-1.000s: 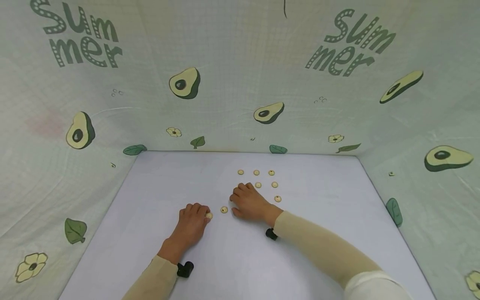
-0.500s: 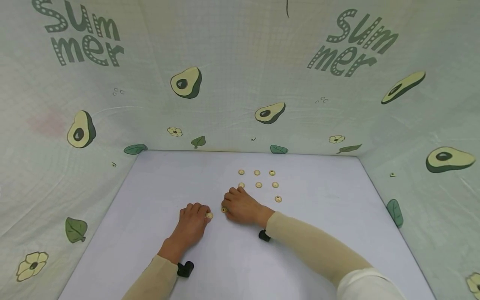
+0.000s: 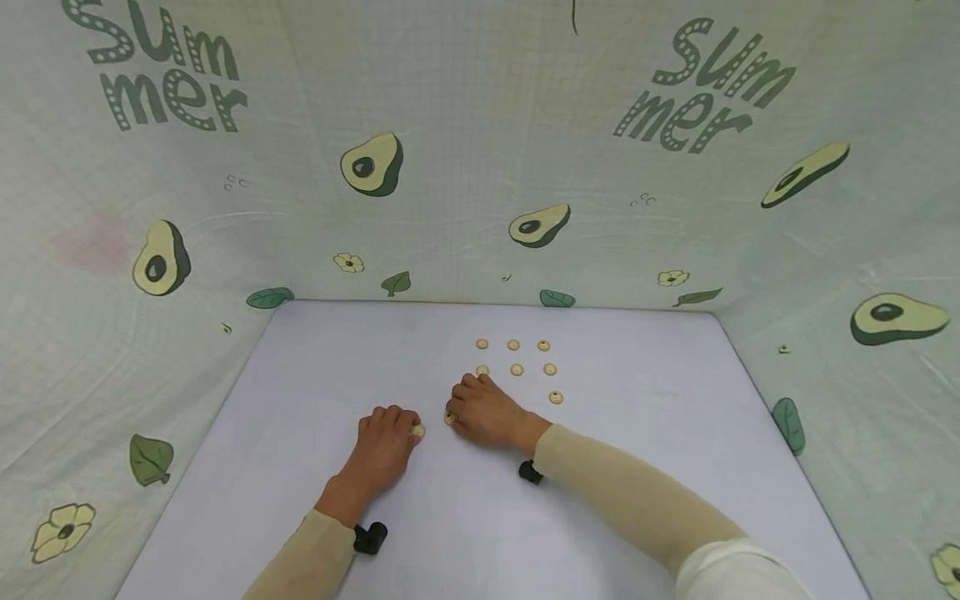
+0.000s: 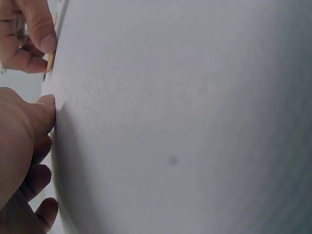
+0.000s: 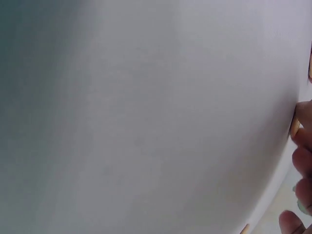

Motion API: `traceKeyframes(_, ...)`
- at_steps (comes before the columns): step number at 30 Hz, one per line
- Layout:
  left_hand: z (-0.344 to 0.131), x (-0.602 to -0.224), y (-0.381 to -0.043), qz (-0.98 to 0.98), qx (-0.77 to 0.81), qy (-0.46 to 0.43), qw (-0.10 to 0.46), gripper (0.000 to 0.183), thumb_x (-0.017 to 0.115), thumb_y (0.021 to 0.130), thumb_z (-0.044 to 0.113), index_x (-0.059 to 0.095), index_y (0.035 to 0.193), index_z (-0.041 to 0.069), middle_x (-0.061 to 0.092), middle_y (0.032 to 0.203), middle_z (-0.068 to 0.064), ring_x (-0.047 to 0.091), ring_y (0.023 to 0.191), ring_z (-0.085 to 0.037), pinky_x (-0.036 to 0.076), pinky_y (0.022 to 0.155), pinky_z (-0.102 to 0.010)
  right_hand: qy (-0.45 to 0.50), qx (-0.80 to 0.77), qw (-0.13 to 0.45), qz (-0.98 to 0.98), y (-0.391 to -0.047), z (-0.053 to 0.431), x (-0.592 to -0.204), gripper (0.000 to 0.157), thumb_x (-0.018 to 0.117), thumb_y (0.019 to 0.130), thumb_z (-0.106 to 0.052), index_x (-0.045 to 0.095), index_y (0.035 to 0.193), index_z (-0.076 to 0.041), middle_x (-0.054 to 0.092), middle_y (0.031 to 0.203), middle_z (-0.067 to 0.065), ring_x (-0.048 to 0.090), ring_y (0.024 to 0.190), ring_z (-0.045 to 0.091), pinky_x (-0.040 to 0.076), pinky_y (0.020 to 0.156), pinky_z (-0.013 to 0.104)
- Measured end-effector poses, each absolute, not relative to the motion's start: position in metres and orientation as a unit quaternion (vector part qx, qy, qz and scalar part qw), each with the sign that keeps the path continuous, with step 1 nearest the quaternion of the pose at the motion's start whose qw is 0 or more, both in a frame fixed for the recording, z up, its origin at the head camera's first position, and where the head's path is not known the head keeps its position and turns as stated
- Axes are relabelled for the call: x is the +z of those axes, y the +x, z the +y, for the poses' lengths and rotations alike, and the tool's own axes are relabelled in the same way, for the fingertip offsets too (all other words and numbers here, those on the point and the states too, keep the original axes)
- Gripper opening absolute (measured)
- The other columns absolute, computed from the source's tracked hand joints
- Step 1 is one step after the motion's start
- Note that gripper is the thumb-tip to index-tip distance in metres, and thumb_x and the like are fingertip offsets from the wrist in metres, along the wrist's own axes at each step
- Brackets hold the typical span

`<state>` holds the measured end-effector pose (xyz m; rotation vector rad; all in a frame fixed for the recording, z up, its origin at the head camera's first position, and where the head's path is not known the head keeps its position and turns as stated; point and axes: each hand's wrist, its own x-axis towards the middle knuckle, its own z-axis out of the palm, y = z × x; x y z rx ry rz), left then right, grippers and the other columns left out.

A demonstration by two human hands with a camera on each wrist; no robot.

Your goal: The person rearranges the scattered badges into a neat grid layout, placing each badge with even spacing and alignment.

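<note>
In the head view my left hand (image 3: 386, 442) rests low over the white table, thumb and index finger at a small round pale wooden disc (image 3: 418, 431). A short way to the right, my right hand (image 3: 487, 412) pinches a second such disc (image 3: 450, 418), with a dark spot on its face. Its edge shows between thumb and finger in the right wrist view as a thin tan disc (image 5: 295, 125). The left wrist view has my left thumb (image 4: 43, 114) close to the tabletop, with its disc hidden there. Beyond my right hand lies another disc (image 3: 482, 370), partly covered by the knuckles.
Several matching discs stand in rows behind the right hand: a back row with a middle disc (image 3: 513, 345), a second row, and a lone disc (image 3: 556, 397) nearer. A cloth with avocado prints (image 3: 371, 165) surrounds the white table (image 3: 480, 525) at the back and sides.
My right hand has moved left and toward me, from beside the rows to the disc with the dark spot, and now pinches it. The left hand has stayed in place.
</note>
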<state>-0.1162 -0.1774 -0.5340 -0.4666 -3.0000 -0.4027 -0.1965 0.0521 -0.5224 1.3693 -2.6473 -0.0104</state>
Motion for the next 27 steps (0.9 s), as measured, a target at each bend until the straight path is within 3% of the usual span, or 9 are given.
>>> traceKeyframes(6, -0.1776, -0.5361, -0.1176, -0.979, -0.134, -0.151, 0.033, 0.023, 0.076, 0.099, 0.020, 0.065, 0.116, 0.008, 0.062, 0.109, -0.007, 0.053, 0.102, -0.028, 0.046, 0.093, -0.054, 0.432, -0.014, 0.097, -0.897, -0.1954, 0.0539, -0.5222, 0.028, 0.068, 0.102, -0.043, 0.072, 0.115, -0.018, 0.066, 0.111, -0.002, 0.053, 0.107, 0.019, 0.043, 0.093, 0.038)
traceKeyframes(20, -0.1784, -0.5390, -0.1188, -0.980, -0.134, -0.144, 0.029, 0.023, 0.075, 0.100, 0.021, 0.065, 0.117, 0.009, 0.062, 0.110, -0.006, 0.053, 0.104, -0.027, 0.045, 0.095, -0.053, 0.437, 0.036, 0.062, -0.896, -0.1982, 0.0511, -0.5184, 0.016, 0.074, 0.099, -0.036, 0.077, 0.106, -0.022, 0.069, 0.104, -0.007, 0.053, 0.102, 0.015, 0.041, 0.090, 0.036)
traceKeyframes(27, -0.1784, -0.5375, -0.1175, -0.979, -0.141, -0.145, 0.028, 0.021, 0.075, 0.100, 0.019, 0.065, 0.115, 0.009, 0.061, 0.109, -0.006, 0.053, 0.103, -0.027, 0.045, 0.093, -0.053, 0.436, -0.013, 0.136, -0.889, -0.2034, 0.0538, -0.5200, 0.020, 0.069, 0.095, -0.037, 0.070, 0.099, -0.017, 0.063, 0.097, -0.003, 0.052, 0.096, 0.019, 0.043, 0.089, 0.038)
